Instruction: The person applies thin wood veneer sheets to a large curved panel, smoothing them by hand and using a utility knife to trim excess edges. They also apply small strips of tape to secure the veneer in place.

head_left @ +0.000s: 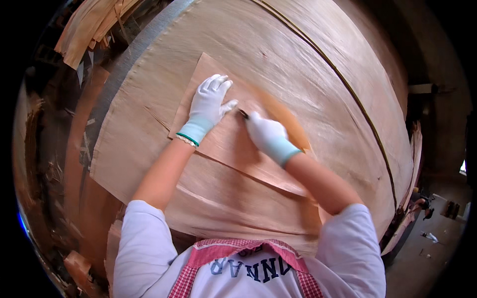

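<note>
My left hand (208,102), in a white glove with a pale blue cuff, lies on a smaller piece of wood veneer (218,144) with its fingers stretched out. This piece rests on a large, wrinkled veneer sheet (149,92). Close by on the right, my right hand (266,131), gloved the same way, is closed around a slim dark tool (243,113). Only the tool's end shows, so its exact kind is hidden. Past the right hand, an orange-toned strip of veneer (283,114) curves along the piece's far right edge, partly blurred.
A thin dark curved line (343,77) runs across the large sheet on the right. Loose veneer strips (94,25) are heaped at the upper left, with scraps (79,268) along the left side. A clear bottle (430,237) lies on the floor at the right.
</note>
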`<action>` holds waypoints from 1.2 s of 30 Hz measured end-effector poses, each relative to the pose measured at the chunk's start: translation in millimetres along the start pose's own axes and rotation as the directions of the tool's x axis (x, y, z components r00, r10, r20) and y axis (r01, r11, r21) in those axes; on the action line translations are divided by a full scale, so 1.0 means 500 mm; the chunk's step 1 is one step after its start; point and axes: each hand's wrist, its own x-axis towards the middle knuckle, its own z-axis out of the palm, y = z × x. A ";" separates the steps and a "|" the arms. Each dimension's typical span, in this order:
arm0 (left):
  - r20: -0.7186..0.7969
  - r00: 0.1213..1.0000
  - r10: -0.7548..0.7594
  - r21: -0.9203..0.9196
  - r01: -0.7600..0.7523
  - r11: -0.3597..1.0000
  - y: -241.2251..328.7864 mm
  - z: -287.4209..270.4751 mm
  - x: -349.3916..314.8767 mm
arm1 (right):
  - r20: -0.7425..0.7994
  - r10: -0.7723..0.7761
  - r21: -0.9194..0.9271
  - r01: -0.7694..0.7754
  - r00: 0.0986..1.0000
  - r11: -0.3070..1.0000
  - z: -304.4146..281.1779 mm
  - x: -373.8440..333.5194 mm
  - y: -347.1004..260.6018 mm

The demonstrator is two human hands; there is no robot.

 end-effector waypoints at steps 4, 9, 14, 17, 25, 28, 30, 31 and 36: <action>0.074 0.997 -0.014 0.081 0.008 0.997 0.013 -0.008 -0.005 | 0.302 0.096 -0.260 -0.015 0.948 0.966 -0.101 -0.082 0.238; 0.064 0.998 -0.017 0.003 0.017 1.000 0.015 -0.008 -0.003 | -0.130 -0.191 -0.046 0.187 0.973 0.981 -0.074 -0.019 0.216; 0.120 0.990 -0.080 -0.093 0.091 0.991 0.015 -0.015 0.004 | -0.131 -0.461 -0.324 0.402 0.877 0.857 -0.095 0.153 -0.022; 0.068 0.997 0.035 0.022 -0.037 0.999 0.002 -0.011 0.005 | -0.198 -0.352 -0.286 0.290 0.915 0.913 -0.059 0.115 0.040; -0.086 0.977 0.193 0.101 -0.184 0.978 0.021 -0.008 0.000 | -0.443 0.220 0.066 -0.214 0.869 0.975 0.039 -0.211 0.148; 0.201 0.937 0.285 0.226 -0.328 0.917 0.035 -0.012 -0.012 | -0.684 0.254 0.235 -0.123 0.684 0.964 -0.036 -0.252 0.143; 0.119 0.916 0.383 0.371 -0.398 0.839 0.054 -0.001 -0.017 | -0.476 0.369 0.065 -0.386 0.798 0.920 -0.048 -0.244 0.209; 0.124 0.917 0.380 0.465 -0.392 0.794 0.083 0.009 -0.026 | -0.464 0.378 0.026 -0.415 0.801 0.910 -0.033 -0.259 0.241; 0.174 0.953 0.247 0.709 -0.295 0.640 0.117 0.007 -0.083 | -0.513 0.285 -0.070 -0.370 0.810 0.926 -0.039 -0.347 0.178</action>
